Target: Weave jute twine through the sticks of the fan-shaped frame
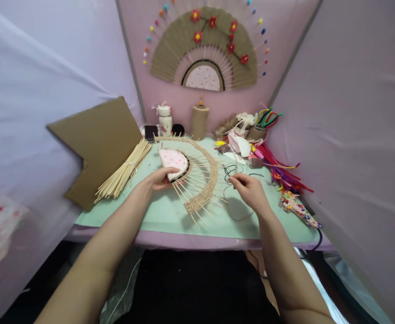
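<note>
A half-round fan of thin sticks has a pink dotted base with a black edge. Brown twine is woven across its sticks in a curved band. My left hand grips the base at its lower end, thumb on top, its other fingers hidden beneath. To the right of the woven band, my right hand is closed in a pinch on a thin strand of twine, which hangs in a loop below it. Just behind those fingertips lies a tangle of black cord.
Bamboo sticks lie in a bundle beside brown cardboard on the left. A twine spool and white bottle stand behind. Scraps, pipe cleaners and a patterned glue gun lie right. A finished fan hangs above.
</note>
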Tool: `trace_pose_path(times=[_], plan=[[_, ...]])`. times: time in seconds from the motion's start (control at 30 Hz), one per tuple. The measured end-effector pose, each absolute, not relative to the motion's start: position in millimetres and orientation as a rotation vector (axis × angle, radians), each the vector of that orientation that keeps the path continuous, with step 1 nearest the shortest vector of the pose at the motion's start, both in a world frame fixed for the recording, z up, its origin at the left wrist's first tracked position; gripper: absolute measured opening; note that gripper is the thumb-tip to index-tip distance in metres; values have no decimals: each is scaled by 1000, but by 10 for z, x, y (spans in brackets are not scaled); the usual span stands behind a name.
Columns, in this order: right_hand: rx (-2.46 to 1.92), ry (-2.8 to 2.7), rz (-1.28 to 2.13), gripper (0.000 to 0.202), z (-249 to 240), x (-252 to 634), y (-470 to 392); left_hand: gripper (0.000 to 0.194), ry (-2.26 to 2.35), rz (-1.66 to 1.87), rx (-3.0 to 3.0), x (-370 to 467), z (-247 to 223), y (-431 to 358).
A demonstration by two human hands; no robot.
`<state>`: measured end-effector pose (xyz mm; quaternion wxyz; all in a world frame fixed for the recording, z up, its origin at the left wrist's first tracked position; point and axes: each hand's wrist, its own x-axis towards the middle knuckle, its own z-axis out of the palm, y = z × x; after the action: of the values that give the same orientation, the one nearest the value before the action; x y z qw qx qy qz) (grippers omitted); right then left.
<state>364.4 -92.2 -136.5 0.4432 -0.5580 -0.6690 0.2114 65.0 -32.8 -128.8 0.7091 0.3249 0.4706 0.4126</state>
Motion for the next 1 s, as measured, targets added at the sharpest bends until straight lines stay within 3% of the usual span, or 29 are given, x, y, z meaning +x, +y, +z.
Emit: trace_pose_path(times=[0.27,0.47,0.63,0.77,1.0], plan=[[-1510,-1814,635,31,-1709,3464,-1046,23,1334,766,851,408,-1421,-391],[-1487,-1868,624,28,-1774,3376,-1095,55,2068,849,1814,316,-1337,-835],[-1508,-1871,606,29,-1823,3390,-1094,36,1256,645,2465,615,-1366,-1359],[-1514,-1830,610,30,-1839,3393,-1086,48,1332,447,2467,802,-1509,-1497],[-1554,-1697,598,32,-1863,3367,-1083,32,1299,380,2467,797,-1598,-1430]])
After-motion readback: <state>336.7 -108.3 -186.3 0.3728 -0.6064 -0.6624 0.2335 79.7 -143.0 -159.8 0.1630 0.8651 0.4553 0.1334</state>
